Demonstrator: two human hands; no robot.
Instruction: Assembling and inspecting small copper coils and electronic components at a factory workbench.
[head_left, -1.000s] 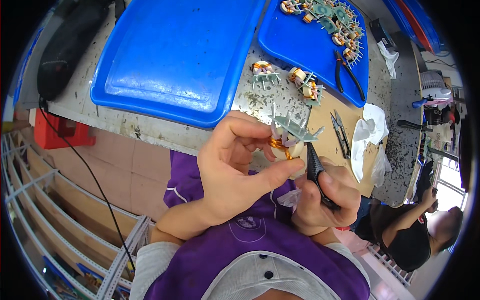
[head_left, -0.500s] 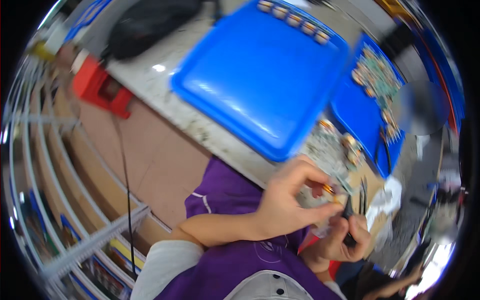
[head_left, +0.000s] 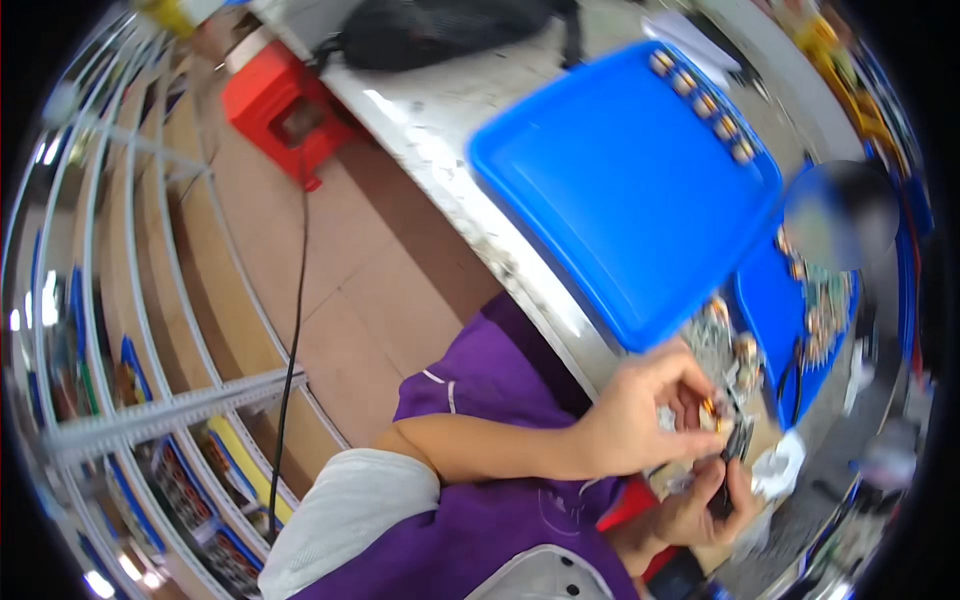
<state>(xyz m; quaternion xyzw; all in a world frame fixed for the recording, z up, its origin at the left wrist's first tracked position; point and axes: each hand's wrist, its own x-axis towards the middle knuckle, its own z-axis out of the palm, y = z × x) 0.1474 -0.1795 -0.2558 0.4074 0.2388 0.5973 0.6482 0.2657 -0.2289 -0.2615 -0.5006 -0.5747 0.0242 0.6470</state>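
Note:
My left hand (head_left: 640,415) pinches a small copper-coloured coil part (head_left: 712,412) between thumb and fingers, over the table's near right edge. Just below it, my right hand (head_left: 700,510) is closed around a slim dark hand tool (head_left: 738,440), its tip up against the part. Fingers cover much of both items, and the tool's exact kind does not show. Past my left hand lie loose coil parts (head_left: 745,360) and scraps on the tabletop. The big blue tray (head_left: 610,220) is beyond, with several coil parts (head_left: 704,105) lined up along its far right side.
Right of it, a second blue tray (head_left: 765,320) carries a heap of green circuit boards (head_left: 828,310) and a black-handled tool (head_left: 793,385). A black bag (head_left: 440,30) lies at the back. On the left are a red stool (head_left: 270,105), a hanging cable (head_left: 290,380) and metal shelving (head_left: 150,410).
The view has swung left, so trays and table appear farther right and lower. Both hands keep their hold, close together; the tool's tip now sits closer to the coil part.

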